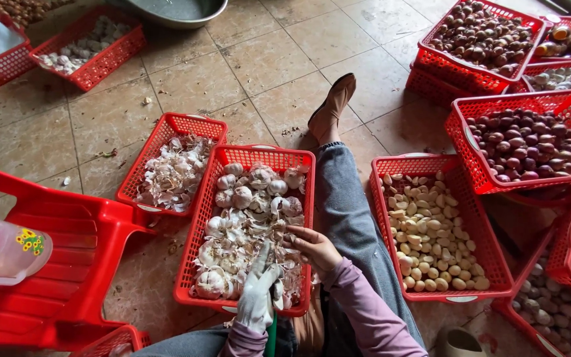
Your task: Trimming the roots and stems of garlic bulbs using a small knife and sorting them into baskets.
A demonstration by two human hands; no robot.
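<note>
My left hand, in a white glove, rests on garlic bulbs at the near end of the middle red basket. A green handle shows below that hand; whether it grips it is unclear. My bare right hand reaches into the same basket from its right rim, fingers curled on a garlic piece. Whole bulbs and loose skins fill the basket. My leg in grey jeans stretches out beside it.
A basket of garlic skins sits left, a basket of peeled cloves right. Baskets of shallots stack at upper right. A red plastic stool with a clear jug stands at left. A metal basin sits at the top.
</note>
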